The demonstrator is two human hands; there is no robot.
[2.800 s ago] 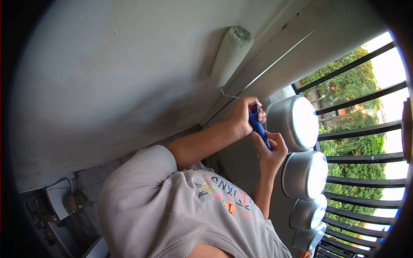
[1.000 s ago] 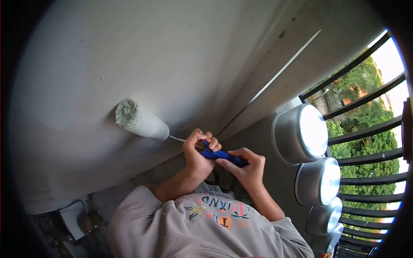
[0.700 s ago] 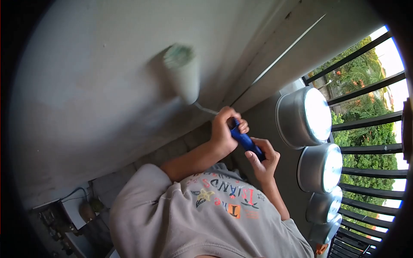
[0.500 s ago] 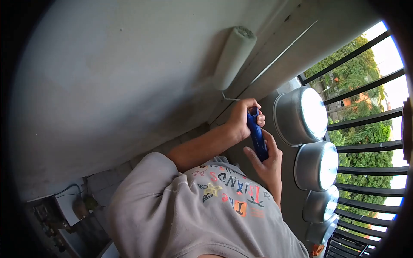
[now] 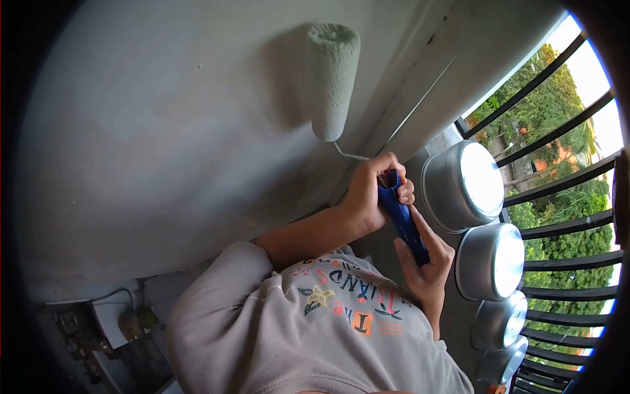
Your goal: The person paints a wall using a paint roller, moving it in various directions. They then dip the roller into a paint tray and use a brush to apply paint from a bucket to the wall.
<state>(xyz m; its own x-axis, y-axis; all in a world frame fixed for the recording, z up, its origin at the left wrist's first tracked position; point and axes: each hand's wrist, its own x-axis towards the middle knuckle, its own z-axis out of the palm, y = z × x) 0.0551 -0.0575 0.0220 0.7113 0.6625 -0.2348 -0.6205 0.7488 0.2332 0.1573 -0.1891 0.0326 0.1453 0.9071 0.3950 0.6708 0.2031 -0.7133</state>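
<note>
A paint roller (image 5: 335, 85) with a pale, paint-coated sleeve is at or very near the grey wall, its shadow falling just left of it. A thin metal rod links it to a blue handle (image 5: 405, 220). My left hand (image 5: 371, 194) is closed round the upper part of this handle, near the rod. Lower down, my right hand (image 5: 430, 253) grips the handle's end, thumb on one side and fingers along the other. Whitish specks show on the right hand's skin.
Several round metal pots (image 5: 462, 184) stand in a row along a ledge at right, close to my right hand. Behind them run black window bars (image 5: 564, 226), with trees outside. The wall (image 5: 164, 131) fills the left; a white box-like object (image 5: 110, 322) is at lower left.
The roller has moved left and slightly up in view, and now stands more upright. Both hands, still on the handle, have shifted a little right and down.
</note>
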